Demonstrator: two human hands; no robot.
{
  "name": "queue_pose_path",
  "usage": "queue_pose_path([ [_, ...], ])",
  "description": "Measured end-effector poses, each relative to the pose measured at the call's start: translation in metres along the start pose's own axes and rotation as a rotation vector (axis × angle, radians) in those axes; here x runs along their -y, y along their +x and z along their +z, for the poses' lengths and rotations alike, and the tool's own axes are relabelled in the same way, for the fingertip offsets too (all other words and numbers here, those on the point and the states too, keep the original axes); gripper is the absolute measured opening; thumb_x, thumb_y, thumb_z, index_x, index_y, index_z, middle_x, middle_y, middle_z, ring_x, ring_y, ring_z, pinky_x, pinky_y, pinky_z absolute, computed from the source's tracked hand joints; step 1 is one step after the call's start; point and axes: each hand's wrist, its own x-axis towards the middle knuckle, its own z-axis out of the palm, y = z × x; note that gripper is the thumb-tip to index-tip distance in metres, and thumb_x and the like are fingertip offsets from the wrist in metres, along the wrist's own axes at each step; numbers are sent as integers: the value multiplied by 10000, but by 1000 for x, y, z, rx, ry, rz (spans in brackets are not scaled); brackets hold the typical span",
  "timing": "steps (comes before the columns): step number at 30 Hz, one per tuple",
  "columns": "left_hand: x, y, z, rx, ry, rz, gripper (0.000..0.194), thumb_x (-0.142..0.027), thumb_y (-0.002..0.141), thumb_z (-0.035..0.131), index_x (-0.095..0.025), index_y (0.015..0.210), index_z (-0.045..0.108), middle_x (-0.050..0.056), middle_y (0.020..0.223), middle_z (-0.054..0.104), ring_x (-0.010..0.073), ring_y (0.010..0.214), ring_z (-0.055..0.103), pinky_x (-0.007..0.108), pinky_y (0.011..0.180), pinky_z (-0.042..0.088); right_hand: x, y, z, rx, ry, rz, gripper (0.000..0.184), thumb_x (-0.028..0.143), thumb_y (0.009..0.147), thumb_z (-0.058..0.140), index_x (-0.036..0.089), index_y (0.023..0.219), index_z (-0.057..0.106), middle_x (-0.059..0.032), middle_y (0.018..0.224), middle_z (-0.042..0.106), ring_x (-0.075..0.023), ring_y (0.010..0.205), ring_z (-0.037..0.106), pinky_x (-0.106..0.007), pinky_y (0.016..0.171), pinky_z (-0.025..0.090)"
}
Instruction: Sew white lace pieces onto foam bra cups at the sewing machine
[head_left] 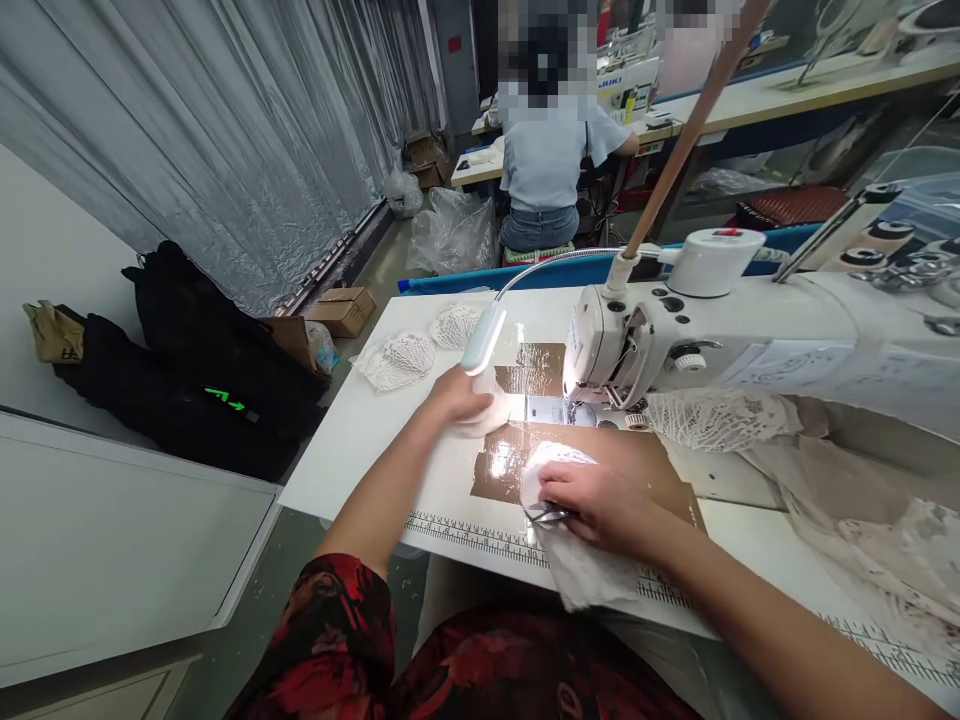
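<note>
My left hand [459, 397] reaches out over the white sewing table [360, 440] and closes on a piece of white fabric [487, 418] under the gooseneck lamp head [484, 338], just left of the needle. My right hand [600, 497] lies near the table's front edge, fingers curled on small metal snips [546, 514] and pressing a white lace piece [559, 470]. More white cloth [589, 575] hangs over the edge below it. The white sewing machine [750, 345] stands to the right.
Two lace cup pieces [397, 360] lie at the table's far left. A heap of lace fabric [847, 500] lies under the machine arm at right. Black bags [187, 370] and cardboard boxes [341, 310] stand on the floor at left. Another person [551, 160] sits at a bench ahead.
</note>
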Motion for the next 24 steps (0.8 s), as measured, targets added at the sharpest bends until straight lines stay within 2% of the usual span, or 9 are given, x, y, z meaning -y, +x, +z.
queue_pose_path([
  [3,5,-3,7,131,-86,-3,293,-310,622,695,-139,857,653,57,828,652,217,764,601,270,638,439,-11,-10,-8,53,78,164,157,54,618,506,206,617,543,3,679,592,-143,632,514,-261,555,337],
  [5,6,-13,11,217,-164,12,263,-373,667,665,-138,779,632,23,720,616,167,648,572,244,562,410,-21,-16,-13,47,197,241,131,110,695,513,213,630,561,4,658,600,-150,621,523,-274,569,361],
  [7,3,-23,14,273,-276,24,310,-440,714,631,-135,755,602,5,674,575,132,594,540,227,533,392,-29,-17,-14,-29,346,313,117,234,798,518,217,736,616,-17,742,649,-177,698,576,-301,642,424],
  [10,-2,-33,19,331,-520,21,370,-477,713,658,-131,669,535,-14,623,508,96,552,484,210,514,359,-31,-8,-13,-219,535,447,272,416,846,532,211,995,631,-72,1023,674,-235,967,607,-357,830,463],
  [13,-4,-35,22,394,-680,-1,392,-475,704,687,-125,643,520,-18,612,489,82,548,455,203,510,341,-27,5,-12,-268,632,555,488,461,794,613,208,1208,563,-105,1246,605,-274,1166,536,-404,970,419],
  [15,-4,-35,25,430,-722,-12,391,-483,718,679,-119,673,542,-15,618,496,81,552,451,204,514,342,-23,14,-12,-262,653,575,582,447,752,665,196,1262,539,-116,1307,569,-290,1209,506,-427,1011,392],
  [17,-3,-34,27,442,-741,-13,397,-494,736,663,-117,688,553,-19,611,490,77,545,440,202,512,334,-19,23,-11,-247,709,563,550,437,754,661,171,1227,570,-117,1246,611,-291,1158,546,-435,987,414],
  [20,0,-33,24,450,-742,20,390,-497,774,631,-114,722,578,-12,643,513,82,572,462,205,541,358,-15,32,-6,-242,848,575,434,437,798,604,143,1116,628,-89,1043,690,-267,997,621,-413,876,482],
  [24,7,-34,10,650,-717,126,349,-377,703,743,-132,927,635,35,885,614,136,795,567,246,720,442,-16,28,-4,-234,928,562,353,424,817,583,164,1048,645,-62,949,690,-238,890,625,-366,784,493],
])
